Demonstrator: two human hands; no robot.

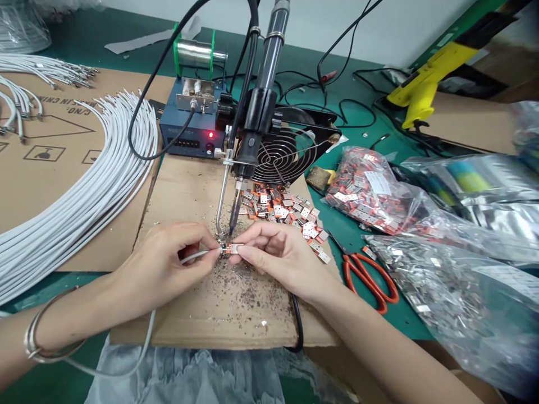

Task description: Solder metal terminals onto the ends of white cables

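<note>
My left hand (177,259) pinches a white cable (194,256) close to its stripped end, and the rest of the cable loops down below my wrist. Between the thumb and fingers of my right hand (280,255) is a USB connector (233,248) with a metal shell and an orange-red board. The cable's wire ends meet the board's contacts right under the tip of a soldering iron (234,216), which is clamped upright in a stand. A thin metal solder feed tube (222,196) comes down beside the tip. Whether the tip touches the joint I cannot tell.
Loose USB connectors (290,210) lie behind my right hand, before a fan (284,154). A blue solder feeder (185,132) carries a solder spool (194,53). White cables (122,146) lie left; red-handled cutters (370,280) and bags of connectors (366,188) lie right.
</note>
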